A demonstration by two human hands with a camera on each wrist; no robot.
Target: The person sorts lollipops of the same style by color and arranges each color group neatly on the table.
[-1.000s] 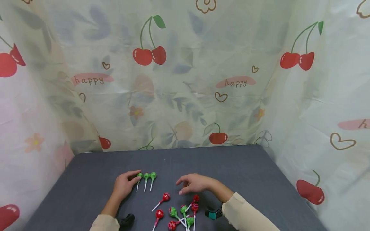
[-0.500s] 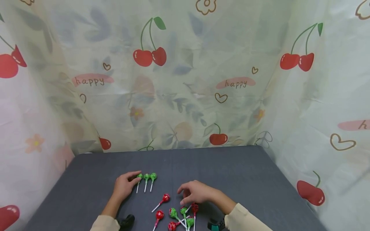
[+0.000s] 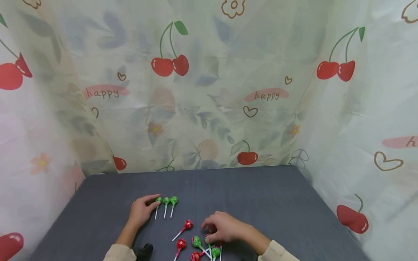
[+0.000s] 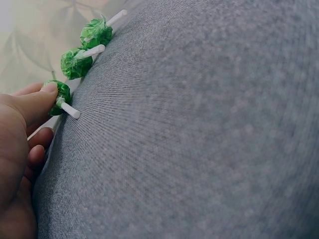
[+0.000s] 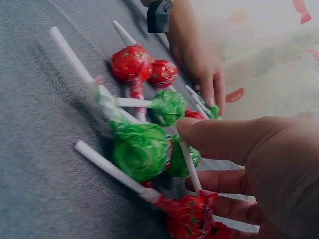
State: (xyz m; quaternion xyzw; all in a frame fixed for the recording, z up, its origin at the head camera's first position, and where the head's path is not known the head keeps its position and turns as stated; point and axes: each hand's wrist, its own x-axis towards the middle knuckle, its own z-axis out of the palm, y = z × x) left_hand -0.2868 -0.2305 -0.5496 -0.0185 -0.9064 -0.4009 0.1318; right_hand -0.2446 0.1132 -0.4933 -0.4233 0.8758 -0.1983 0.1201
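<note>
My left hand (image 3: 140,211) pinches the wrapped head of a green lollipop (image 4: 63,94) between thumb and fingers. It is the leftmost of a row, beside a middle green lollipop (image 3: 166,200) and a right one (image 3: 174,200), white sticks toward me. My right hand (image 3: 226,227) is over a loose pile of red and green lollipops. Its thumb and fingers are parted around a green lollipop (image 5: 182,162), which the thumb partly hides. Nearer the right wrist camera lie another green lollipop (image 5: 142,152) and a red one (image 5: 189,216).
Two red lollipops lie left of the pile, an upper one (image 3: 188,224) and a lower one (image 3: 181,243). More of the pile, with a green lollipop (image 3: 215,251), reaches the near edge of view. A dark grey cloth (image 3: 261,195) covers the table; a printed curtain (image 3: 209,90) stands behind.
My right hand has moved down toward me, over the pile, and now covers some of the red lollipops. My left hand stays at the leftmost green lollipop.
</note>
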